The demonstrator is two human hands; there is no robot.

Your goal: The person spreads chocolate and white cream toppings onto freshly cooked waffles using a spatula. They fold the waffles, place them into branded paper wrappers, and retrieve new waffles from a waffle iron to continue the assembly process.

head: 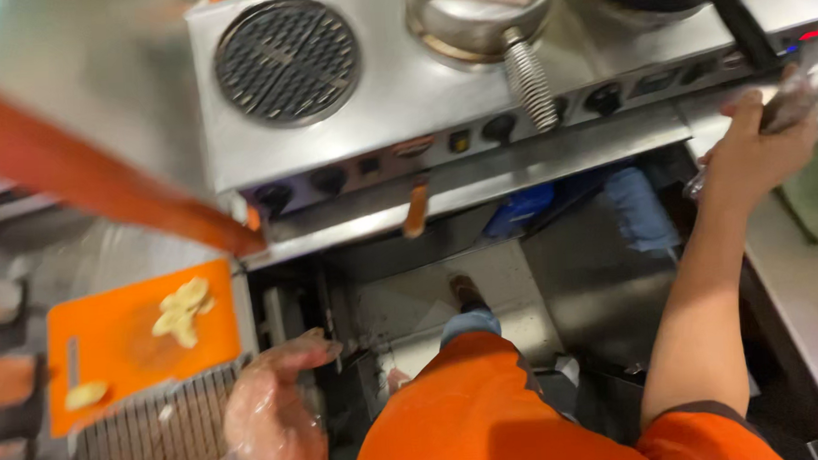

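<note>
Stainless steel fills this kitchen view: a brushed metal table (100, 105) runs along the left and back, and on its rear part sits a large boxy steel cooker (403, 101) with a round, dark ribbed hotplate (288, 60) and a row of black knobs along its front edge. Beside the hotplate stands a steel pot (473, 20) with a coiled metal handle that reaches toward the knobs. Below the cooker's front edge, the dark floor (605, 286) shows between the units, blurred.

At the left edge of the table lies a flat, smooth orange cutting board (120, 339) bearing pale yellowish slices (183, 309) near its far corner. A wire rack (151, 434) of thin parallel bars overlaps the board's near edge.

Covered in a thin, crinkled clear glove, the left hand (275, 415) hovers loosely open, fingers slightly curled, just beside the rack's right edge and holding nothing. At the right edge of the view, the bare right hand (755, 150) is closed around a crumpled clear plastic bag (812, 93), lifted over the right-hand table.
</note>
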